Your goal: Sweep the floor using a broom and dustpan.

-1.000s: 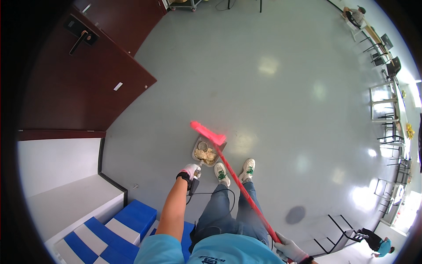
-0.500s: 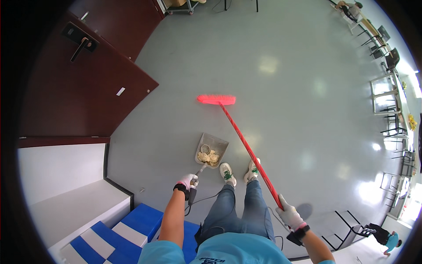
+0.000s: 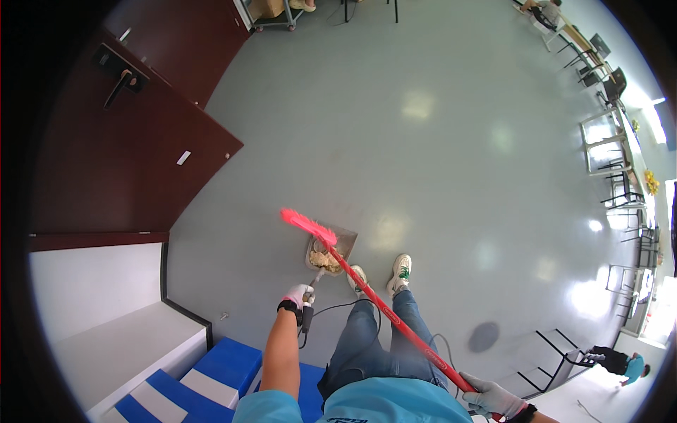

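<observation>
My gloved left hand [image 3: 299, 296] is closed round the handle of a grey dustpan [image 3: 347, 240] low over the floor. Crumpled pale scraps [image 3: 326, 259] lie inside the pan, near its handle end. A broom [image 3: 396, 321] with a red stick slants across in front of my legs, its lower end gripped by my gloved right hand [image 3: 489, 395]. Its bright pink bristle head [image 3: 305, 224] hangs over the far left part of the pan and hides some of it. I cannot tell whether the bristles touch the pan.
A dark red door [image 3: 134, 155] stands at the left, above a white ledge [image 3: 134, 331] and blue-and-white blocks [image 3: 180, 384]. My shoes [image 3: 400, 271] are just right of the pan. A black-legged stool [image 3: 553, 359] and another person [image 3: 620, 368] are at the lower right.
The broom head has come nearer and left, from the open floor to over the dustpan. My right hand has drawn back toward the lower edge. My left hand has barely moved.
</observation>
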`<state>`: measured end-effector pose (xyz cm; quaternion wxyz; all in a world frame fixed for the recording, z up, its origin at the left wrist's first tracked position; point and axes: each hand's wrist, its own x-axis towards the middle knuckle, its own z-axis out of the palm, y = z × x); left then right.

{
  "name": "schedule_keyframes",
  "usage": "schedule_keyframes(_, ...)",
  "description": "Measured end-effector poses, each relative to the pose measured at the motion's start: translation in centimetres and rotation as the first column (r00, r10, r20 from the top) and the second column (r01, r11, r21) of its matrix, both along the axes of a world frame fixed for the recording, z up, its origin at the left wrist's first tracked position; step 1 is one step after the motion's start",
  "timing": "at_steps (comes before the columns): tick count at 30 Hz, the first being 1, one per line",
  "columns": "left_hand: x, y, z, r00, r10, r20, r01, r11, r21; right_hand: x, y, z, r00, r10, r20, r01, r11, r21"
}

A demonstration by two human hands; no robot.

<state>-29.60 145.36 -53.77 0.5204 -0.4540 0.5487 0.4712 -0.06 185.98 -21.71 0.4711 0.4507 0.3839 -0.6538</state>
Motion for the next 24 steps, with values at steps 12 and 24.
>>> schedule_keyframes(12, 1.1, -4.3, 1.8, 0.998, -0.061, 0.019, 0.061, 0.998, -0.026, -4.1, -2.5, -11.0, 0.797, 0.594, -0.110, -0.411, 0.667, 0.622)
schedule_keyframes(24, 1.4, -3.9, 1.0, 0.995, -0.072, 0.072, 0.078, 0.993, -0.085, -1.7, -2.0, 1.4, 0.994, -0.109, 0.023, 0.111, 0.986, -0.123)
